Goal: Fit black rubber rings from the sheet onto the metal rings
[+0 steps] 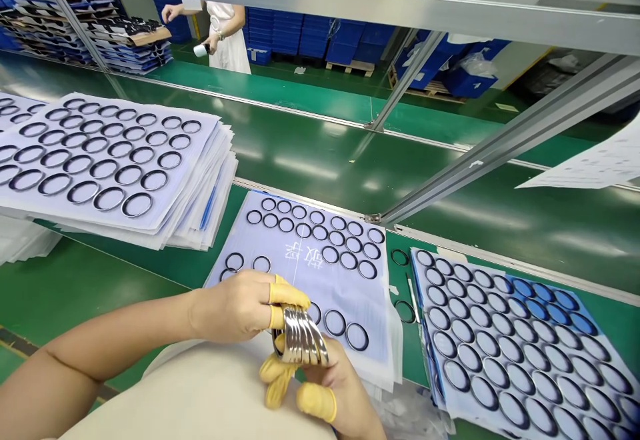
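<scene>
A bunch of shiny metal rings [304,337] is gathered side by side between my two hands, close to my body. My left hand [239,307] comes from the left, its yellow finger cots pressed on the upper part of the bunch. From the lower right, my right hand [345,390] is curled about the rings, also with yellow cots on its fingers; part of its grip is hidden behind them. Beyond both hands lies a white sheet [357,297] with dark-edged rings set out in rows and bare patches between. Pale handwritten characters show at its middle.
A tall stack of sheets [200,190] topped with rings stands at the left. To the right, a ring-covered sheet [480,360] lies beside two loose rings and a white pen [411,300]. Metal frame posts [480,150] cross ahead. Behind them, a person [225,33] holds a white object.
</scene>
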A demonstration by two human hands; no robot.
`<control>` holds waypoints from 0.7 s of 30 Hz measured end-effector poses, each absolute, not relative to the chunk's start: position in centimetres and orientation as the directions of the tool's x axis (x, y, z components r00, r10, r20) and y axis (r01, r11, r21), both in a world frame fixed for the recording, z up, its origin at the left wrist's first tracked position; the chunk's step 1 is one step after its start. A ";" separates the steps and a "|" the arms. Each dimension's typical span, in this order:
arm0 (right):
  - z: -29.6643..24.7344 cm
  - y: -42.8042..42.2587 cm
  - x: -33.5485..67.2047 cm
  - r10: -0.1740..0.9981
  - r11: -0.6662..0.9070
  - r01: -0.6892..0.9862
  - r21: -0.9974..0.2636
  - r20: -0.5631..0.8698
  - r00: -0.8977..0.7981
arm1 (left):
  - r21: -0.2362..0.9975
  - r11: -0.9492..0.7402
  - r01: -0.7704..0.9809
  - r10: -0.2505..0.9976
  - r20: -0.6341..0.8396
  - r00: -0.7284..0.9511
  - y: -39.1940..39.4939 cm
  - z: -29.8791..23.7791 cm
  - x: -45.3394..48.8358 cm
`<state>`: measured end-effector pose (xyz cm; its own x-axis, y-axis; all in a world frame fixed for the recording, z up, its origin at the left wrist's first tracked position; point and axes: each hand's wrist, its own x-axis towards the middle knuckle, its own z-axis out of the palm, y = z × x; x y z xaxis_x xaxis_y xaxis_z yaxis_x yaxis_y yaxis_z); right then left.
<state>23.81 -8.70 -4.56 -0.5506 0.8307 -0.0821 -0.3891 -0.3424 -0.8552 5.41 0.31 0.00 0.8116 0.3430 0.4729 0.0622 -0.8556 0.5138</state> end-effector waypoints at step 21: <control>-22.3 -0.1 24.3 0.999 0.050 0.741 -0.670 0.037 -0.034 | 0.554 -0.441 0.706 0.811 -0.092 0.578 4.5 -18.2 3.3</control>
<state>24.30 -0.14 -22.26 -0.0340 0.9987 0.0369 0.7405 0.0499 -0.6702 3.28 4.53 -18.24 0.5783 0.8106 -0.0920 0.7064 -0.4411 0.5535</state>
